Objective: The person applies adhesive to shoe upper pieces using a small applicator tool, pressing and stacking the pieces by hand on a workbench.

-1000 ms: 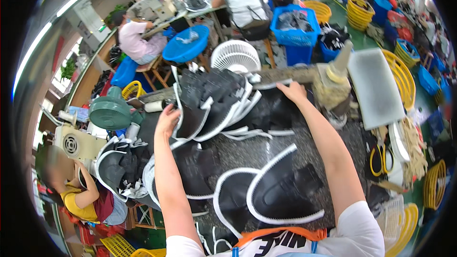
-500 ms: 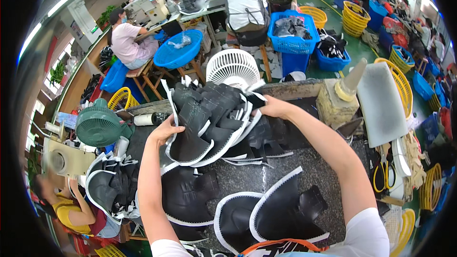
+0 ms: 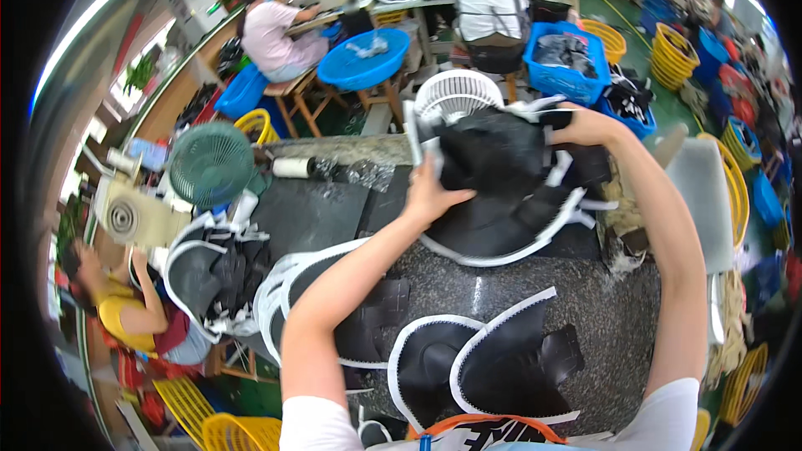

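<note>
Between my hands is a bundle of black shoe-upper pieces (image 3: 493, 221) edged with white strips, lifted over the far part of the dark speckled table (image 3: 614, 317). My left hand (image 3: 433, 192) is closed on the bundle's left side, its thumb lying across the black face. At the upper right, my right hand (image 3: 581, 127) grips the other side, its fingers partly hidden. Closer to me, two white-edged black uppers overlap, a left one (image 3: 424, 363) and a right one (image 3: 511, 359). Partly under my left forearm lie more uppers (image 3: 380, 309).
A white fan (image 3: 459, 92) stands just beyond the bundle, a green fan (image 3: 211, 164) at the far left. Another heap of uppers (image 3: 219, 280) lies left. A grey padded board (image 3: 703, 200) borders the right side. Co-workers sit at machines beyond and at left, among blue and yellow baskets.
Both hands have carried the bundle rightward across the table, and it has tipped over so that its pieces lie differently. The whole view has shifted, with the surroundings sliding right.
</note>
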Tool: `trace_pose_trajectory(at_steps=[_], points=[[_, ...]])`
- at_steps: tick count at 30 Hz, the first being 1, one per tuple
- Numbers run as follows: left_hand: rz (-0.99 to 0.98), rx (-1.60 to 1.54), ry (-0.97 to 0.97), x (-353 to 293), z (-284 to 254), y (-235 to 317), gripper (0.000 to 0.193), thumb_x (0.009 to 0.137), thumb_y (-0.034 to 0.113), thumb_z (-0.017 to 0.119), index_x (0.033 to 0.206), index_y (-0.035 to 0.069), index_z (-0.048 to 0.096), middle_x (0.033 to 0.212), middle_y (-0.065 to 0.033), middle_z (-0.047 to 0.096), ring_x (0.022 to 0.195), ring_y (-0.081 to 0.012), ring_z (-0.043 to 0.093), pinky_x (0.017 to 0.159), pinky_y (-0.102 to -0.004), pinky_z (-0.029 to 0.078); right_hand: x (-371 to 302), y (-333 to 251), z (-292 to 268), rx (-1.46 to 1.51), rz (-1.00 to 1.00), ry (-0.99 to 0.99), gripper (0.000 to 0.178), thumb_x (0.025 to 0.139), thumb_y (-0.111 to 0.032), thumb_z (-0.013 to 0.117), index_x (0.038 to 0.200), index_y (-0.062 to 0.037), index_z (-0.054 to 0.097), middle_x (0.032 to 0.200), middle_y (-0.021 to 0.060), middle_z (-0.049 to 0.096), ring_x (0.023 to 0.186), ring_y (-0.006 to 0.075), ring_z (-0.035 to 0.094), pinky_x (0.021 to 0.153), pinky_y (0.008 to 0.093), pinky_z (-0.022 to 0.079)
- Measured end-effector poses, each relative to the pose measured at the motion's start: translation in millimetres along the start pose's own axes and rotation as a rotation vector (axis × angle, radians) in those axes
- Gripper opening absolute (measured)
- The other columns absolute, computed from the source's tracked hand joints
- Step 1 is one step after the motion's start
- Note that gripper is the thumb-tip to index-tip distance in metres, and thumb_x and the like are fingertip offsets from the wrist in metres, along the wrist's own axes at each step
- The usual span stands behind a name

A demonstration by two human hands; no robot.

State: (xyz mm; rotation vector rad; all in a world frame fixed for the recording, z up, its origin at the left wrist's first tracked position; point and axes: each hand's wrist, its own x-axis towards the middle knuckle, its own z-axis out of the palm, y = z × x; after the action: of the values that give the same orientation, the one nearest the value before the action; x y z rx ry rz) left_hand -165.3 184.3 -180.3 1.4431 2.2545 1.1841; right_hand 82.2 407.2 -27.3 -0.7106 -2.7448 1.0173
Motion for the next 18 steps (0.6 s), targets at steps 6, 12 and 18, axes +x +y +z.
trace_pose_trajectory(at_steps=[6, 12, 18], points=[[-0.185, 0.196, -0.004, -4, 17, 33, 0.136, 0.06, 0.056, 0.086, 0.156, 0.007, 0.001, 0.151, -0.0349, 0.023, 0.131, -0.0525, 0.037, 0.109, -0.0509, 0.035, -12, 44, -23, -0.827, -0.121, 0.352, 0.048, 0.071, -0.022, 0.076, 0.114, -0.0043, 0.063, 0.113, 0.0138, 0.062, 0.113, 0.0337, 0.054, 0.102, 0.0445, 0.04], [-0.221, -0.177, -0.141, 19, -54, -23, 0.078, 0.066, 0.045, 0.084, 0.126, 0.003, 0.059, 0.134, -0.023, 0.052, 0.123, -0.0374, 0.052, 0.1, -0.0399, 0.045, -95, -46, 8, -0.818, -0.379, 0.618, 0.04, 0.076, -0.011, 0.07, 0.114, -0.0048, 0.06, 0.114, 0.0115, 0.059, 0.113, 0.0313, 0.053, 0.101, 0.043, 0.041], [0.059, 0.892, -0.051, 10, -75, -72, 0.046, 0.074, 0.022, 0.071, 0.119, 0.014, 0.065, 0.137, -0.0147, 0.049, 0.132, -0.0411, 0.04, 0.104, -0.0569, 0.037, -204, -86, 101, -0.597, -0.382, 0.256, 0.027, 0.079, -0.018, 0.071, 0.104, -0.0094, 0.064, 0.107, 0.0083, 0.061, 0.11, 0.0285, 0.056, 0.108, 0.0506, 0.037]])
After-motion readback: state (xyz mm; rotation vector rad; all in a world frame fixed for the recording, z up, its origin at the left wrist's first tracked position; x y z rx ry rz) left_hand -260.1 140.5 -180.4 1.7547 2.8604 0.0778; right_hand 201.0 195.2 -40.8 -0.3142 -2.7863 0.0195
